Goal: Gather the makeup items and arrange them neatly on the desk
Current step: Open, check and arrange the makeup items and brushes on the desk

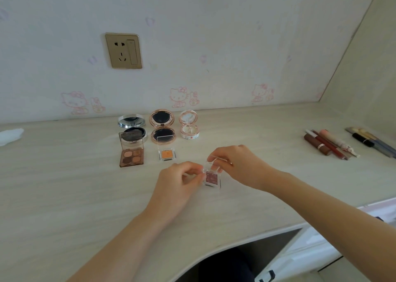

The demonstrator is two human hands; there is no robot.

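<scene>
A small clear eyeshadow case [212, 178] with a dark red pan sits between my hands above the desk [64, 185]. My left hand [179, 181] pinches its left edge. My right hand [237, 163] pinches its raised clear lid from above. Behind them stand open items in two rows: a silver compact [132, 129], a rose-gold compact [162, 129] and a small pink compact [189, 124] at the back, a brown four-pan palette [131, 153] and an orange single eyeshadow [166, 153] in front.
Lipsticks and lip pencils [327, 144] lie together at the right, with several brushes [372, 141] beyond them near the side wall. A white tissue [10, 135] lies at the far left. A wall socket [123, 50] sits above the desk. The desk's front edge curves inward below my arms.
</scene>
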